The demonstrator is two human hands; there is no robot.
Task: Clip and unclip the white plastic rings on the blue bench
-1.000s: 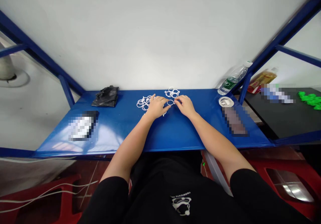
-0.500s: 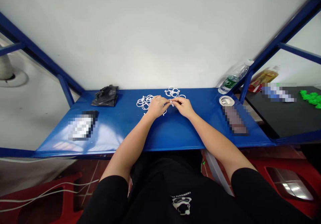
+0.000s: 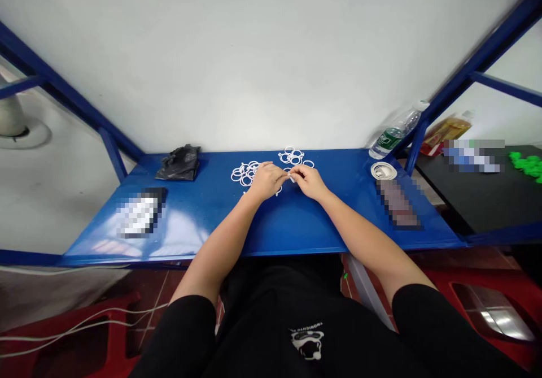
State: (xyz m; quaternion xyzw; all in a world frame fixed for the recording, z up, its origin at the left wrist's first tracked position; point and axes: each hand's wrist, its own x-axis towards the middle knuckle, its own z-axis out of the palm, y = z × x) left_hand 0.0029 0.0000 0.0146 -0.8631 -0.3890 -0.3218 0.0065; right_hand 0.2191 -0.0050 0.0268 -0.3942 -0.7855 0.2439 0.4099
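Observation:
My left hand (image 3: 266,182) and my right hand (image 3: 310,182) meet over the blue table (image 3: 292,225), fingertips nearly touching. Both are closed in a pinch on a small white plastic ring piece (image 3: 292,178), mostly covered by the fingers. Just left of my left hand lies a pile of white plastic rings (image 3: 242,174) with small knobs on them. Beyond my hands, near the wall, a second cluster of the same rings (image 3: 292,156) rests on the table. Part of another ring (image 3: 278,190) shows beside my left wrist.
A crumpled black plastic bag (image 3: 178,162) lies at the back left. On the right are a water bottle (image 3: 388,140) leaning near the frame, a roll of white tape or strap (image 3: 383,171) and a blurred-out flat object (image 3: 398,203). Blue metal posts (image 3: 114,152) flank the table.
The fingers of both hands have shifted slightly around the small white piece, which shows at a different angle. The ring piles stay in place.

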